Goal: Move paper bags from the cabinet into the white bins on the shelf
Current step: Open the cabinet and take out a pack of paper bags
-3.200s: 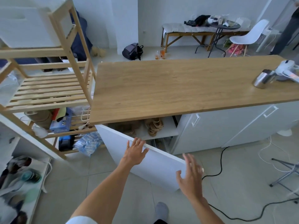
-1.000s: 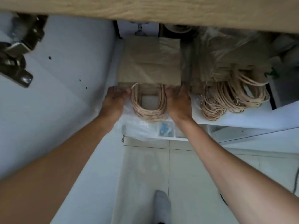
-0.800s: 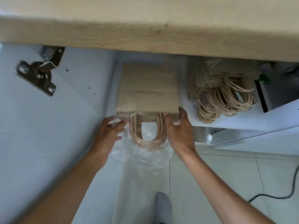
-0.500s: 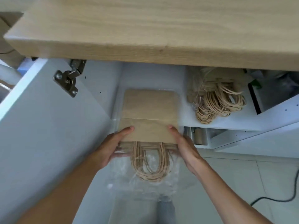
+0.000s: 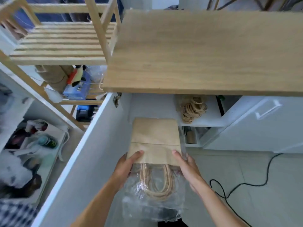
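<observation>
A flat stack of brown paper bags in a clear plastic wrap, twine handles toward me, hangs in front of the open white cabinet. My left hand grips its left edge and my right hand grips its right edge. A second bundle of paper bags, with its twine handles showing, lies on the cabinet shelf at the right. The wooden slatted shelf stands to the upper left; no white bin shows in this view.
The open cabinet door juts toward me on the left. The wooden countertop overhangs the cabinet. A black cable snakes over the tiled floor at right. A white crate of clutter sits on the floor at left.
Both hands have pulled the wrapped stack of bags out of the cabinet toward me. My view has risen, so the countertop and the wooden shelf now show.
</observation>
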`<action>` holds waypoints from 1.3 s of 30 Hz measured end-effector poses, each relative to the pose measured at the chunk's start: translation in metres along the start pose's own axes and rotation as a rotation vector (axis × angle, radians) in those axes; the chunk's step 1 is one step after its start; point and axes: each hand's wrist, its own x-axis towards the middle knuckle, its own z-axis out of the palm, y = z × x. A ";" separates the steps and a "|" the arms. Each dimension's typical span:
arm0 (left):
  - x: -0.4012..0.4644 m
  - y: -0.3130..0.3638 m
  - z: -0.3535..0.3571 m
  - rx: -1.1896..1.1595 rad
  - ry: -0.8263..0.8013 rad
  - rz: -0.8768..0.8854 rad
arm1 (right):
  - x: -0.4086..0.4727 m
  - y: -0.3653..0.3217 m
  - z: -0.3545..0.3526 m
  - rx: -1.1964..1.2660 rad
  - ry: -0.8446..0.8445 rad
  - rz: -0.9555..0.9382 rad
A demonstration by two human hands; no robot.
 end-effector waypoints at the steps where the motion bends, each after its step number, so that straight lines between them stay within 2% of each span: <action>1: -0.019 0.007 -0.001 0.007 0.012 0.004 | -0.020 -0.007 -0.003 -0.009 -0.001 -0.010; 5: -0.086 0.036 -0.004 0.037 0.004 0.004 | -0.081 -0.025 -0.019 -0.137 0.013 -0.026; 9: -0.134 0.068 -0.013 0.095 -0.024 0.069 | -0.157 -0.079 -0.024 -0.273 -0.007 -0.109; 16: -0.151 0.144 -0.024 0.184 -0.120 0.192 | -0.172 -0.159 -0.032 -0.313 0.006 -0.267; 23: -0.109 0.232 -0.001 0.190 -0.091 0.311 | -0.124 -0.246 -0.046 -0.270 0.016 -0.351; 29: -0.039 0.304 0.014 0.255 -0.048 0.391 | -0.036 -0.319 -0.047 -0.242 0.053 -0.383; 34: 0.028 0.356 0.022 0.289 -0.046 0.456 | 0.038 -0.377 -0.042 -0.316 0.093 -0.384; 37: 0.073 0.374 0.022 0.375 0.036 0.469 | 0.070 -0.399 -0.038 -0.376 0.103 -0.381; 39: 0.101 0.376 0.023 0.436 0.154 0.423 | 0.088 -0.405 -0.036 -0.416 0.102 -0.373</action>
